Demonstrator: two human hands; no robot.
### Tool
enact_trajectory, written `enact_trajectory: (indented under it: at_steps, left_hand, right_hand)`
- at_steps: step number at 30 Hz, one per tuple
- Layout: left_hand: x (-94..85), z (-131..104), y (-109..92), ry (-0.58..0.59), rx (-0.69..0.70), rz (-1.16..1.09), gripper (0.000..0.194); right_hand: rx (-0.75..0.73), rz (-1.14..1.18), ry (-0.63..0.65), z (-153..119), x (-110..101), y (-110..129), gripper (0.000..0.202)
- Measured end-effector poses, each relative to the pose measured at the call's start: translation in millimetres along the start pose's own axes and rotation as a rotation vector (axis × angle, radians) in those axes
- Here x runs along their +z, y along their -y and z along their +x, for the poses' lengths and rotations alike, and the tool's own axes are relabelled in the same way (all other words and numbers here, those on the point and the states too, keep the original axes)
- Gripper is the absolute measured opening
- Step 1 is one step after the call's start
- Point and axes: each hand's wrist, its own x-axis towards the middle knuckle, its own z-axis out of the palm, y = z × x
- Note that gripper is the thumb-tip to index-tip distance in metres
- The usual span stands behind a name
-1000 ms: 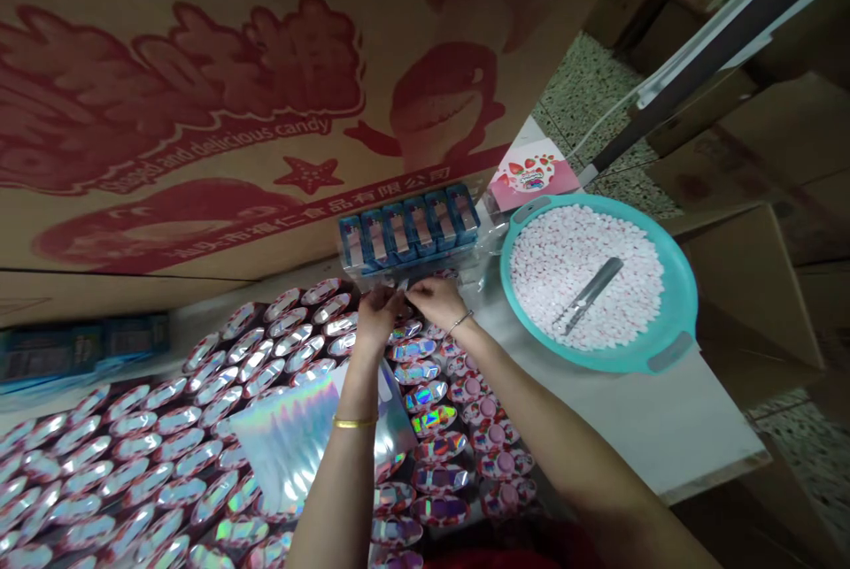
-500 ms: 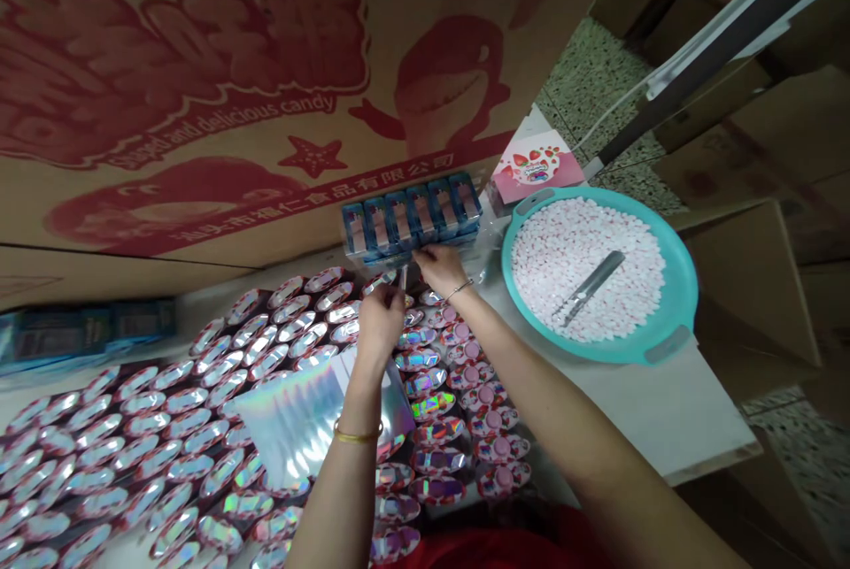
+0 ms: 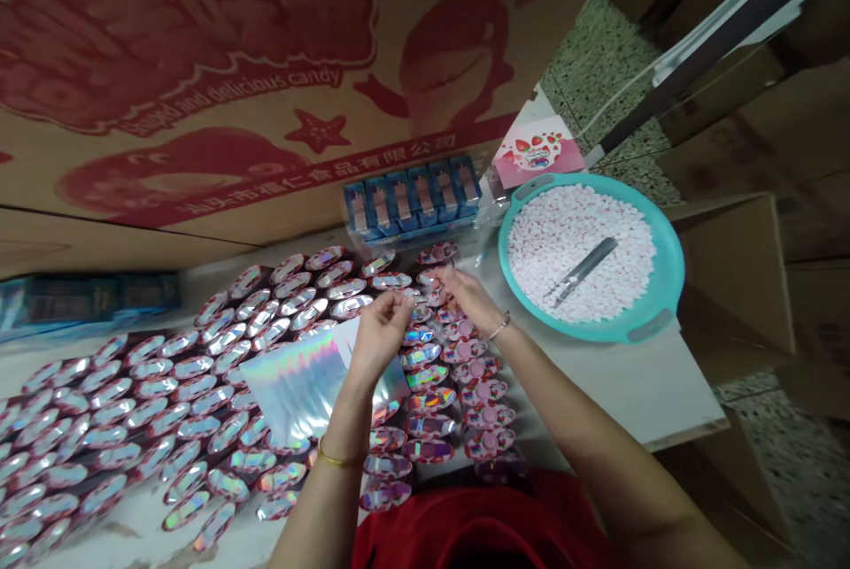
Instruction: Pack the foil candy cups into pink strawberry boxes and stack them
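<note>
Rows of small shiny oval-topped packs (image 3: 192, 388) cover the table. My left hand (image 3: 382, 334) is over them at the centre, its fingers pinched; anything between them is too small to make out. To its right, my right hand (image 3: 465, 296) has its fingertips over the packs near the far rows, thumb and finger close together, their contents unclear. A silvery iridescent sheet (image 3: 298, 388) lies on the packs, partly under my left forearm. Beyond my hands stands a clear-wrapped row of blue boxes (image 3: 412, 197).
A turquoise basin (image 3: 668, 259) of small white pieces, with a metal scoop (image 3: 584, 271) on them, stands at the right. Behind are a large printed carton (image 3: 266, 135) and a pink card (image 3: 537, 153). More blue packs (image 3: 86, 299) lie far left; an open carton (image 3: 730, 277) is beyond the basin.
My right hand has drawn back from the wrapped blue boxes towards the packs. My left hand has shifted slightly nearer to me. The view has moved a little.
</note>
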Motion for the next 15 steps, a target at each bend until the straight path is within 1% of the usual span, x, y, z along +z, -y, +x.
enact_trajectory:
  at_steps: [1,3,5,6,8,10,13,15]
  left_hand:
    - [1.0,2.3,0.4,0.008,-0.002,0.006,0.035]
    - [3.8,5.1,0.9,0.041,-0.006,0.028,0.037]
    - [6.7,5.6,0.4,0.102,-0.014,0.047,0.038]
    - [7.7,5.4,-0.2,0.136,-0.019,0.051,0.039]
    - [8.8,4.9,-1.6,0.192,-0.027,0.05,0.041]
    - [8.8,5.3,-2.7,0.229,-0.033,0.051,0.042]
    - [7.2,8.2,-2.9,0.269,-0.041,0.066,0.043]
    - [5.6,10.9,-2.1,0.294,-0.043,0.072,0.043]
  right_hand:
    - [-0.047,-0.015,0.004,-10.8,0.9,-3.9,0.063]
    - [-0.144,-0.039,-0.056,-24.6,4.9,-11.7,0.063]
    - [-0.193,-0.03,-0.123,-28.3,8.7,-18.2,0.045]
    - [-0.199,-0.011,-0.138,-27.5,9.6,-20.7,0.04]
    - [-0.18,0.028,-0.131,-23.9,8.7,-23.8,0.044]
    - [-0.117,0.059,-0.105,-21.1,5.3,-24.8,0.05]
    - [-0.017,0.077,-0.025,-21.5,-0.7,-23.6,0.054]
    - [-0.021,0.058,0.015,-23.6,-3.8,-22.5,0.053]
